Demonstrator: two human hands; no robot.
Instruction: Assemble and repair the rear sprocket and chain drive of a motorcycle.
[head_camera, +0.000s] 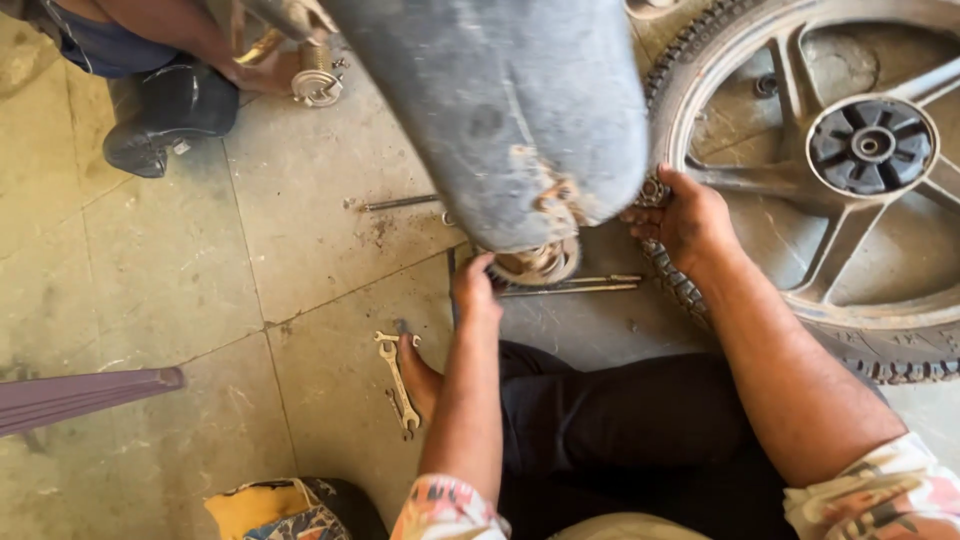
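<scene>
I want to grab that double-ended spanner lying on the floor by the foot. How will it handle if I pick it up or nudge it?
The spanner looks like solid metal, so probably stiff and fairly heavy for its slim size. It lies flat on the tiled floor, so a nudge would likely make it slide or spin, not roll. Its grimy look hints it may be slightly greasy.

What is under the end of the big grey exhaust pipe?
Under the grey exhaust pipe, the left hand touches a round metal fitting; thin rods lie on the floor. The fitting's top is covered.

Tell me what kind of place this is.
Probably a motorcycle repair workshop: a spoked alloy wheel with tyre leans by the right hand, a wrench lies on the dirty tiled floor, beside loose metal rods.
</scene>
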